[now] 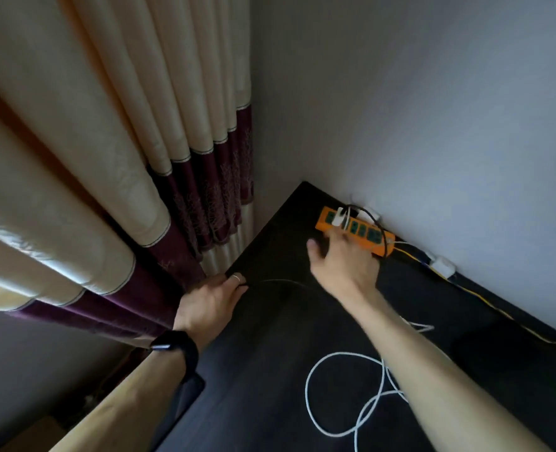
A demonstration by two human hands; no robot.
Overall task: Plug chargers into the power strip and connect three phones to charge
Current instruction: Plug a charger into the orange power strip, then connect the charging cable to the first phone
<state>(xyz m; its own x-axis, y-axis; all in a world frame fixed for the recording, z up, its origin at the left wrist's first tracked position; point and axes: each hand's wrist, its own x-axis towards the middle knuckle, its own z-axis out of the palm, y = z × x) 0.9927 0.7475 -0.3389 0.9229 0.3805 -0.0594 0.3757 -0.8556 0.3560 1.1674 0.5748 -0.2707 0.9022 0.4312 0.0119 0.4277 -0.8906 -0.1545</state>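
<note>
An orange power strip [327, 217] with green sockets lies at the far corner of the dark table [263, 370], against the wall. A white charger [338, 216] sits in it near its far end, with a dark cable looping over the strip. My right hand [342, 265] reaches to the strip, fingers spread on its near side, holding nothing that I can see. My left hand [213, 301] rests on the table's left edge, fingers closed on a thin dark cable [283, 281]. A white cable [345, 396] lies coiled on the table near my right forearm. No phone shows.
Cream and maroon curtains [123, 177] hang close along the table's left side. A yellow wire [465, 288] and a white plug [444, 265] run along the wall on the right. A dark flat object [188, 389] lies under my left wrist.
</note>
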